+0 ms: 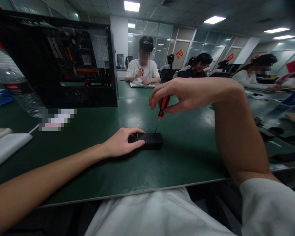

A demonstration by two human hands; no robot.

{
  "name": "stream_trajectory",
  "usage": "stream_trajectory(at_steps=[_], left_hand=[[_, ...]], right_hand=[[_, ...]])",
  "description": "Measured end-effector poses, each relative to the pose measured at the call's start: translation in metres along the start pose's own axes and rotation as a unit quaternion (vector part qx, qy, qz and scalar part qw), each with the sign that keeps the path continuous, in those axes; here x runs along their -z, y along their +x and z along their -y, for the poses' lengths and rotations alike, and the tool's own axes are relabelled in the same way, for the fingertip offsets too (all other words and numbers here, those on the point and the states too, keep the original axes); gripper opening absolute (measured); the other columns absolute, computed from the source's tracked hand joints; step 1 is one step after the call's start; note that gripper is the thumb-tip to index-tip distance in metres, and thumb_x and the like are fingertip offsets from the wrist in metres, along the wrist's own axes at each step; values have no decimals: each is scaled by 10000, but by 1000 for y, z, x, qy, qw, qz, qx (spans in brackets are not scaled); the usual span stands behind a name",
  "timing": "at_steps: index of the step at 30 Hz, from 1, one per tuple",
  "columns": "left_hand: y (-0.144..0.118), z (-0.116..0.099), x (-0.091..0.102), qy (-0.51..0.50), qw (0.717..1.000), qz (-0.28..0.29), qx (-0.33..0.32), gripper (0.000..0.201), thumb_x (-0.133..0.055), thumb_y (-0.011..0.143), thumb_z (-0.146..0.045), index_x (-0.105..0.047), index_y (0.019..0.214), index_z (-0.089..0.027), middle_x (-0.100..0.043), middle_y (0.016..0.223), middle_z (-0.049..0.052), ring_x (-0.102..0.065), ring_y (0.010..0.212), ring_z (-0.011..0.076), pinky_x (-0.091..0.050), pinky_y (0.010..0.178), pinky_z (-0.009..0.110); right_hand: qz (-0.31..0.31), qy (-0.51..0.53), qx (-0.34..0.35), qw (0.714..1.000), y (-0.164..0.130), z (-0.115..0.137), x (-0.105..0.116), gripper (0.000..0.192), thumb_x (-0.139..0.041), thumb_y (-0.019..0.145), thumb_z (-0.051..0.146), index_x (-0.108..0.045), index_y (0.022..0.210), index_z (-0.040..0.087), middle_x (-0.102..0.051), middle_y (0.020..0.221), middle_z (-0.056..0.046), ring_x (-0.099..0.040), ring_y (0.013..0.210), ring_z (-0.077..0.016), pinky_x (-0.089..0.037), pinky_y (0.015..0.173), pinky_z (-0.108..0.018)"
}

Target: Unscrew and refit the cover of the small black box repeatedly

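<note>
While left hand (121,142) steadies one black box (149,141), right hand (186,95) holds one screwdriver (162,109).

I have one view only, from the head-worn camera, looking forward and down across the green table (182,164) from its near edge. My own arms fill the lower frame, close up; the room's ceiling and seated people stretch across the top.

Open computer case (81,62), water bottle (17,87)
</note>
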State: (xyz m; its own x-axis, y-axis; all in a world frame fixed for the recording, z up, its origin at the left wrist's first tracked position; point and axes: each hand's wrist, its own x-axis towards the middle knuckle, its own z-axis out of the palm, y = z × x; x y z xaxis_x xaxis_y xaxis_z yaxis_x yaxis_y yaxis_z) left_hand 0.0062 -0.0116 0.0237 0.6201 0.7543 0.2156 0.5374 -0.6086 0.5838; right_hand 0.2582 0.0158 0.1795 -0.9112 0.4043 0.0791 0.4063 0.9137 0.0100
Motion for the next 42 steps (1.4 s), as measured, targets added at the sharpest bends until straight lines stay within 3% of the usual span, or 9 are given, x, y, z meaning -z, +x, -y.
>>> stream_trajectory(at_steps=[3, 7, 10, 13, 17, 22, 25, 30, 42], left_hand=[[-1, 2, 8, 11, 999, 14, -33, 374, -649, 883, -350, -702, 1194, -150, -753, 1093, 80, -696, 922, 234, -520, 835, 343], [3, -4, 5, -3, 998, -18, -59, 468, -682, 853, -316, -650, 1289, -149, -721, 1217, 106, -679, 1075, 253, -510, 959, 371], [8, -11, -5, 2, 998, -33, -55, 537, -734, 838, -418, -663, 1281, -122, -732, 1196, 123, -691, 1062, 266, -521, 935, 370], [9, -14, -14, 33, 998, -11, -58, 491, -730, 850, -457, -714, 1212, -124, -762, 1134, 113, -715, 998, 269, -527, 870, 355], [5, -11, -16, 38, 998, -5, -55, 433, -713, 871, -461, -740, 1167, -146, -783, 1052, 81, -731, 912, 241, -518, 794, 320], [1, -6, -12, 25, 997, -9, -76, 400, -723, 866, -419, -740, 1162, -150, -783, 1078, 74, -729, 951, 228, -510, 828, 303], [1, -3, -11, 16, 996, -9, -90, 395, -719, 869, -416, -739, 1164, -153, -783, 1080, 75, -730, 949, 223, -512, 831, 300], [1, -2, -9, 10, 996, -10, -91, 397, -714, 868, -430, -744, 1158, -160, -785, 1077, 78, -732, 943, 226, -521, 834, 305], [0, -2, -10, 21, 997, -13, -69, 392, -716, 857, -431, -745, 1136, -156, -785, 1028, 67, -728, 895, 220, -508, 779, 293]], right_hand=[[4, -10, -38, 999, 2, 3, -1, 289, -614, 915, 382, -752, 1089, 198, -751, 946, -11, -666, 795, -134, -470, 706, -240], [-6, -16, -40, 999, 4, 6, -3, 246, -570, 937, 302, -762, 1036, 183, -752, 871, -5, -644, 713, -107, -453, 670, -228], [4, -12, -24, 1000, 1, 6, -2, 261, -603, 899, 256, -751, 1108, 207, -750, 979, -11, -661, 812, -130, -474, 727, -239], [11, -12, -26, 1000, -2, 8, -1, 306, -656, 868, 280, -741, 1157, 226, -738, 1043, -22, -664, 895, -166, -485, 767, -261], [17, -19, -79, 997, -3, 16, -2, 271, -649, 904, 351, -768, 1110, 221, -760, 967, -7, -669, 799, -142, -464, 693, -239], [122, -10, -159, 980, -16, 16, 2, 276, -620, 930, 324, -785, 1138, 248, -786, 950, 2, -674, 711, -117, -447, 599, -209], [173, 48, -121, 976, -28, 10, 6, 266, -616, 945, 307, -785, 1143, 250, -783, 1056, 2, -703, 818, -109, -487, 662, -171], [157, 72, -79, 982, -33, 3, 6, 249, -639, 945, 272, -786, 1143, 239, -781, 1071, -3, -706, 850, -92, -495, 686, -131], [163, 74, -77, 981, -15, -2, -4, 252, -601, 942, 229, -775, 1124, 220, -775, 1040, 22, -704, 864, -93, -500, 713, -167]])
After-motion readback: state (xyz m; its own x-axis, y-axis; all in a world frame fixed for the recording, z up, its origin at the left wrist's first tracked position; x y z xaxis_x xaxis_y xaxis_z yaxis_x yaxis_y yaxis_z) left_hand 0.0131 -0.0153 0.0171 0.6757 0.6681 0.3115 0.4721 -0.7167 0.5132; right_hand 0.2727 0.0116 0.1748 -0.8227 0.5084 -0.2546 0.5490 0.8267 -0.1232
